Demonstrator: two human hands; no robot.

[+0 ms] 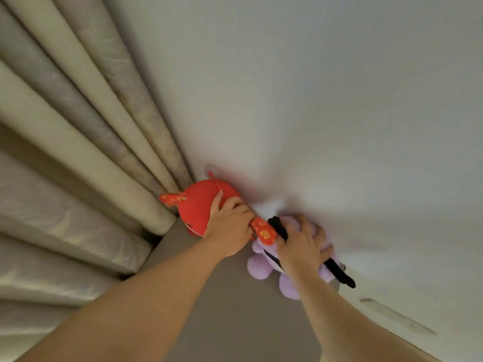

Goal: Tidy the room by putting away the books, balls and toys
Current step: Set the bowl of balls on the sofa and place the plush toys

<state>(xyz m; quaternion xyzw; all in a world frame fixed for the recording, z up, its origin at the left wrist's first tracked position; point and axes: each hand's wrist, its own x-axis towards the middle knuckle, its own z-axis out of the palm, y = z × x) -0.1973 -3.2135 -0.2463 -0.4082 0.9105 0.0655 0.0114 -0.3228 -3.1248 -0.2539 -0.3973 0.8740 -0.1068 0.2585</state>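
Probably a home: curtains (78, 152), plush toys (201, 205).

A grey-brown ledge (230, 304) runs up the lower centre. At its top sit a red plush toy (201, 205), left, and a purple plush toy (264, 265), right, touching.

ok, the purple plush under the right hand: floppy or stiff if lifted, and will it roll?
Likely floppy: the purple plush looks like soft fabric, and the right hand seems to sink into it. Probably light for its size. Unlikely to roll: its stubby limbs splay out on the grey surface against the wall.
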